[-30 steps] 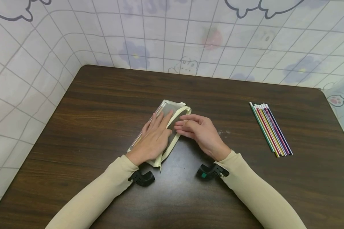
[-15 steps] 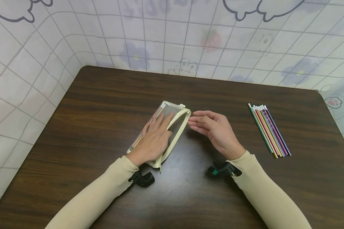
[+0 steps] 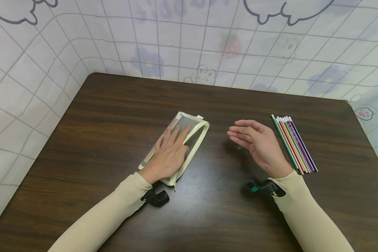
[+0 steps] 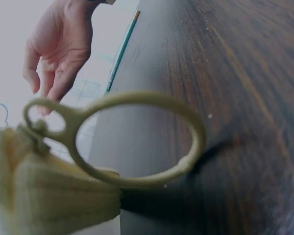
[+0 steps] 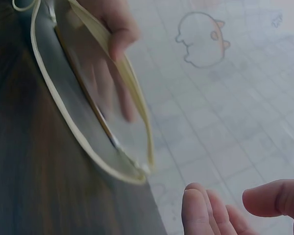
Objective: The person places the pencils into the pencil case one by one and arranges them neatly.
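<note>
A translucent pencil case [image 3: 189,120] with cream trim lies slanted on the table, its zip side gaping. My left hand [image 3: 168,154] lies over it, fingers spread along the upper panel. In the right wrist view, the thumb [image 5: 122,43] hooks over the zip edge while the fingers show through the panel. Pencils [image 3: 149,154] show inside, along the far side. At the zip's near end, a ring-shaped pull [image 4: 137,99] hangs in the left wrist view. My right hand [image 3: 261,147] hovers between case and pencils, fingers loosely bent, holding nothing.
To the right, several striped pencils [image 3: 294,145] with white ends lie side by side on the dark wooden table [image 3: 119,105]. A white grid-patterned cloth [image 3: 189,45] hangs behind the table and along its left side.
My right hand has drawn back from the case's opening and moved right, toward the loose pencils. The left hand stays on the case.
</note>
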Demonstrator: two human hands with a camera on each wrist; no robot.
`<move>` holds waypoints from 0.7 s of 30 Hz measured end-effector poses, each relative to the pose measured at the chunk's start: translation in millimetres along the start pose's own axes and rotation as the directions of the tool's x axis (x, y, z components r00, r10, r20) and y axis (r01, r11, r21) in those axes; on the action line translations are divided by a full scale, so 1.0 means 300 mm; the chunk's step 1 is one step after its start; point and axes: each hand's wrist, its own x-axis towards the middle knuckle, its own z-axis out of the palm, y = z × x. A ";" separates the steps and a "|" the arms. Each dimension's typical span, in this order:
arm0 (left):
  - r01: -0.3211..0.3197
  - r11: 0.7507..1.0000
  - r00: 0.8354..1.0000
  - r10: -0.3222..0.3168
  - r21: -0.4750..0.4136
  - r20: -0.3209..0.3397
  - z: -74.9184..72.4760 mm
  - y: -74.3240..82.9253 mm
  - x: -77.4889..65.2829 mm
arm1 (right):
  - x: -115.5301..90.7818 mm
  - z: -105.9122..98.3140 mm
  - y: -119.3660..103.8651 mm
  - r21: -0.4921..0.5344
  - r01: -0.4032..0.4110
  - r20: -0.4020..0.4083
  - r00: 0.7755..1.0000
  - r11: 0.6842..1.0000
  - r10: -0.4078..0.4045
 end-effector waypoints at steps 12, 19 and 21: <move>-0.005 1.000 1.000 0.005 0.004 0.000 0.010 -0.004 0.002 | -0.032 -0.111 -0.045 0.131 0.078 -0.062 0.996 0.988 -0.071; -0.002 1.000 1.000 0.002 0.010 0.002 0.009 -0.003 0.001 | -0.034 -0.145 -0.072 0.197 0.106 -0.089 0.992 0.975 -0.090; -0.007 1.000 1.000 0.007 0.012 0.000 0.009 -0.003 0.000 | -0.031 -0.154 -0.078 0.201 0.114 -0.095 0.991 0.973 -0.096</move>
